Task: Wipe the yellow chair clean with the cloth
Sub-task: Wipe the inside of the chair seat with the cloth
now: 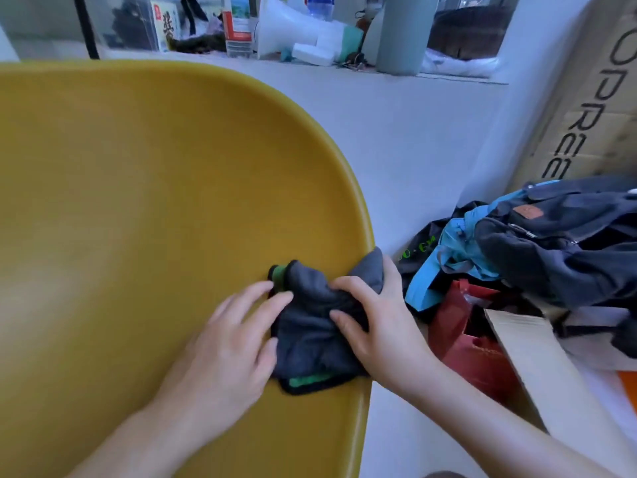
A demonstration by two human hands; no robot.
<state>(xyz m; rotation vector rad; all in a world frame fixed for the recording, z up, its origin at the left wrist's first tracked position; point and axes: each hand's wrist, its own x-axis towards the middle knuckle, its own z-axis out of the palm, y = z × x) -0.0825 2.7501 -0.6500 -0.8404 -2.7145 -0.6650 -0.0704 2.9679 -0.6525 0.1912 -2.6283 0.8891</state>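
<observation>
Dark grey cloth point(315, 326), green-and-black edged, lies bunched on the yellow chair point(138, 201) at its 4 o'clock rim. Right hand point(375, 322), palm down, fingers curled and grasping the cloth's right fold over the rim. Left hand point(224, 353), palm down, fingers spread and released, tips touching the cloth's left edge. Backpack point(558, 243) and red bag point(468, 339) on floor at 3 o'clock.

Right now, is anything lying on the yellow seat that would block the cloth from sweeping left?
Nothing visible does. Both the left hand and right hand already rest on the cloth at the chair's right rim, and the seat surface leftward is bare.
</observation>
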